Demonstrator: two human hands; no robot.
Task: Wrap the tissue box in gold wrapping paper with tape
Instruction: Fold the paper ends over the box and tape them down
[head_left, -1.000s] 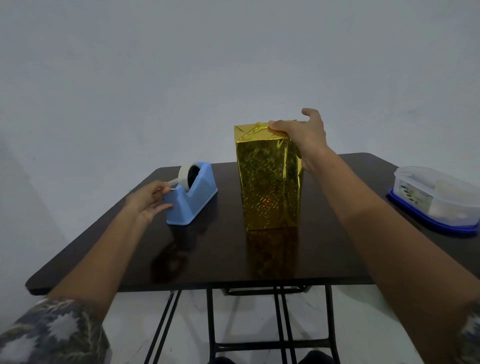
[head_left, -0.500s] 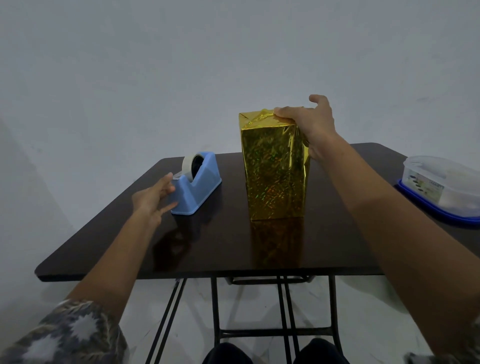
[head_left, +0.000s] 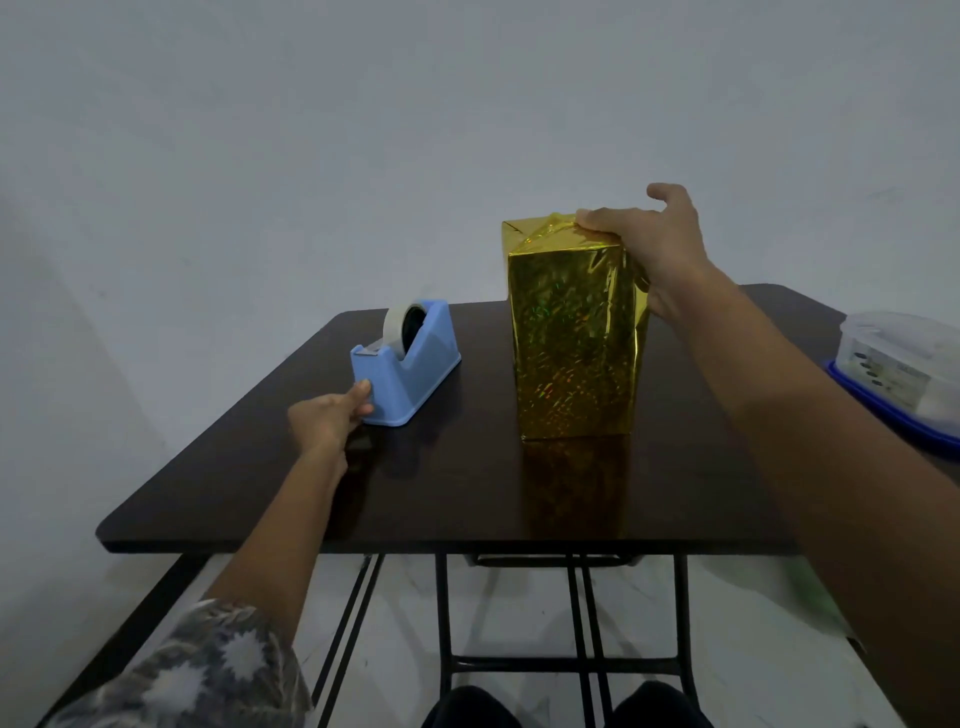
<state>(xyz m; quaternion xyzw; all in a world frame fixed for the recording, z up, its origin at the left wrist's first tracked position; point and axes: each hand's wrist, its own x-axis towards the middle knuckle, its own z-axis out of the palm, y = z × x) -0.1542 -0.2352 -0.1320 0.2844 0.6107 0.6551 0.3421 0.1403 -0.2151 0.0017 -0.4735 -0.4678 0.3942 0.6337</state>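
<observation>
The tissue box stands upright on the dark table, fully covered in shiny gold wrapping paper, with folded flaps at its top end. My right hand rests on the box's top right edge, fingers pressing the folded paper down. To the left stands a blue tape dispenser holding a white tape roll. My left hand is at the dispenser's near end, thumb against its front face and fingers curled at the corner. No cut tape strip is visible.
A clear plastic container with a blue lid beneath it sits at the table's right edge. A plain wall rises behind the table. The table's black metal legs and my knees show below its front edge.
My left hand left the tape end, drew back open, then came down against the dispenser's front. The view shifted upward. My right hand stayed on the box top.
</observation>
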